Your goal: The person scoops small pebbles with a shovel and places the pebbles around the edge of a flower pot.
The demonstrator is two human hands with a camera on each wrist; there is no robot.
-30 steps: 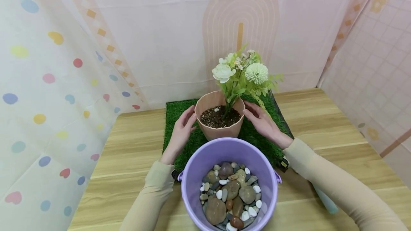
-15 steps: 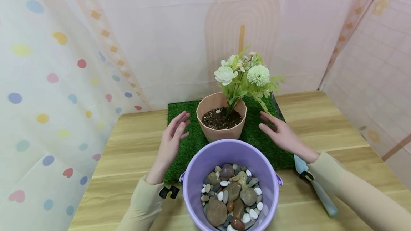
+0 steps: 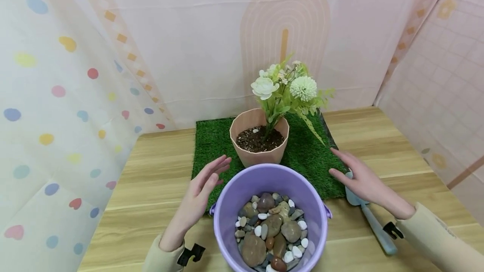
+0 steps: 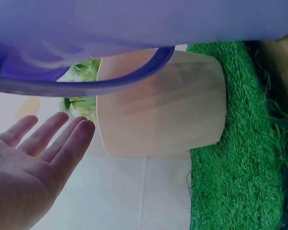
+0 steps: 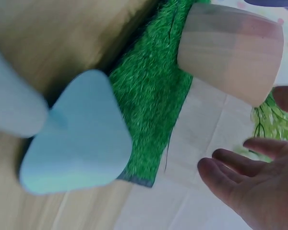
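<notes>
Left hand and right hand spread wide; the bucket holds stones, the pot soil and flowers.

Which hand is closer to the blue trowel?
Right. The right hand hangs near the trowel, by its blade; the left hand is across the purple bucket from it.

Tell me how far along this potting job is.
Looks done: flowers stand in soil inside the pot. In hand: nothing; left hand and right hand are empty, clear of the pot. Possibly left: adding stones, which lie in the bucket.
</notes>
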